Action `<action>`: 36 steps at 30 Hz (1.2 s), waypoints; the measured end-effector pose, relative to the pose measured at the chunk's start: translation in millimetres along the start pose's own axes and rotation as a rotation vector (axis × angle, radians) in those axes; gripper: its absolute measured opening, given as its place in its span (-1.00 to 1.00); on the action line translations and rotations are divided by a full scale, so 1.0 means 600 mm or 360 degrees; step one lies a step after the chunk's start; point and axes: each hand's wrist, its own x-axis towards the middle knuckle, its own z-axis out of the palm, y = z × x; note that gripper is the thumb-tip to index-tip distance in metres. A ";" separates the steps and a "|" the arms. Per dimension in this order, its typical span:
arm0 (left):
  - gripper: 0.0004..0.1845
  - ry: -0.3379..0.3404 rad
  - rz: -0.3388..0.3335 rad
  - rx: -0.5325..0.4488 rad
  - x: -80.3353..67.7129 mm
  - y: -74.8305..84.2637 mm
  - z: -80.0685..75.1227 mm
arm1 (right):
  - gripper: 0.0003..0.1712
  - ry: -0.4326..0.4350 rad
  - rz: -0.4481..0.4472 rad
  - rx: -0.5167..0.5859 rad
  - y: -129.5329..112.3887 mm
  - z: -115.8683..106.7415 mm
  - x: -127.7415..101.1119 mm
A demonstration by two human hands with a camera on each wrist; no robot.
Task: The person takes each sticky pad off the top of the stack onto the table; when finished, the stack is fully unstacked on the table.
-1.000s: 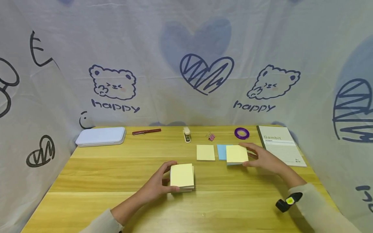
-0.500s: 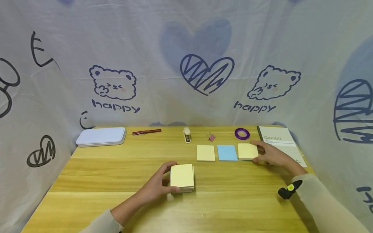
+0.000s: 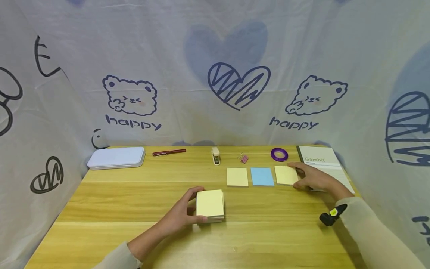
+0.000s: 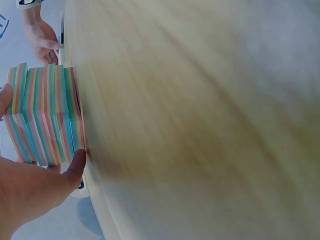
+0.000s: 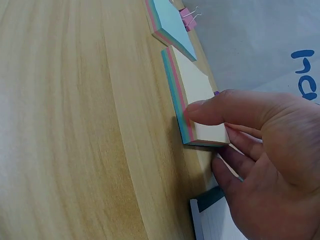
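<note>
Fingers of the right hand [image 3: 314,178] pinch a thin yellow pad [image 3: 286,175] lying on the table [image 3: 134,201], far right of a blue pad [image 3: 262,176]. Left hand [image 3: 179,215] clamps the thick stack [image 3: 209,204], near centre. Letting go carelessly could skew the pad out of the row.

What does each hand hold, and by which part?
Left hand grips the thick sticky-note block by its sides; right hand pinches the thin yellow-topped pad at its right edge.

Pad under my left hand [image 3: 178,216]: pale yellow top, pink, blue and green striped edges [image 4: 45,117]. Row: yellow pad [image 3: 237,176], blue pad [image 3: 262,176], yellow pad [image 3: 285,175]. Purple tape ring [image 3: 279,154]; honey-coloured wood-grain table [image 3: 134,201].
</note>
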 end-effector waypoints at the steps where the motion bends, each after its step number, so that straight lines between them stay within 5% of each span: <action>1: 0.00 0.0002 0.0000 0.0000 0.000 0.000 0.000 | 0.03 0.0000 0.0000 0.0006 0.000 0.000 0.000; 9: 0.00 0.0001 0.0003 -0.0011 -0.001 -0.001 0.000 | 0.02 0.0048 0.0021 -0.0049 -0.008 0.002 0.001; 19: 0.00 -0.0007 -0.0019 -0.0034 -0.002 0.001 0.001 | -0.02 0.0117 -0.0121 -0.0025 -0.060 0.028 -0.012; 36: 0.11 0.0015 -0.0036 0.0157 -0.003 0.000 -0.006 | -0.02 -0.0130 -0.0460 0.0280 -0.208 0.157 0.003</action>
